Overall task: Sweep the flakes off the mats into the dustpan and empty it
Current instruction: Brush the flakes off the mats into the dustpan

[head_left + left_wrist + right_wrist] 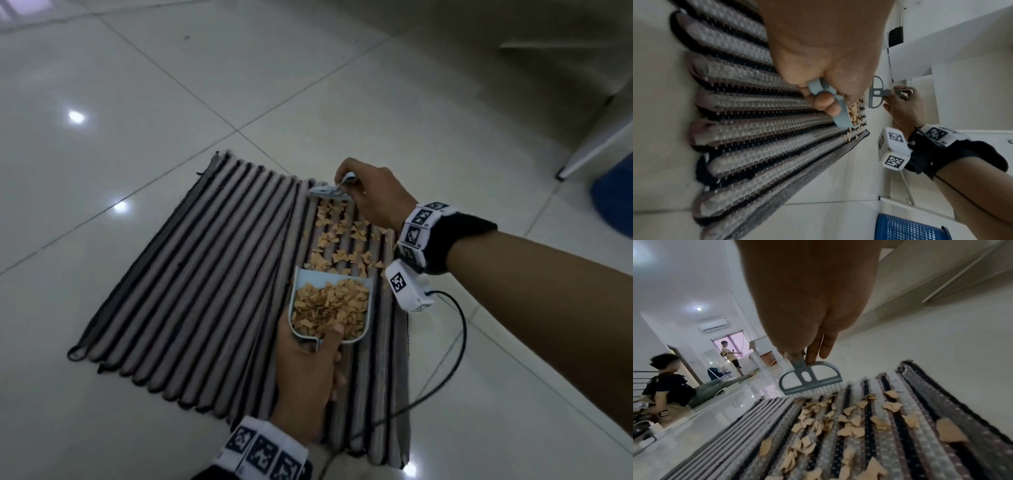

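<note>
Two striped mats lie on the tiled floor, the left mat beside the right mat. Tan flakes are scattered over the right mat's far half. A light blue dustpan rests on that mat, heaped with flakes, its mouth facing the loose ones. My left hand grips the dustpan handle. My right hand holds the handle of a small grey brush, whose white bristles touch the mat's far edge beyond the flakes.
A black cable runs from my right wrist across the mat's near right corner. A blue basket and a white furniture leg stand at the right. Two people are far off across the room.
</note>
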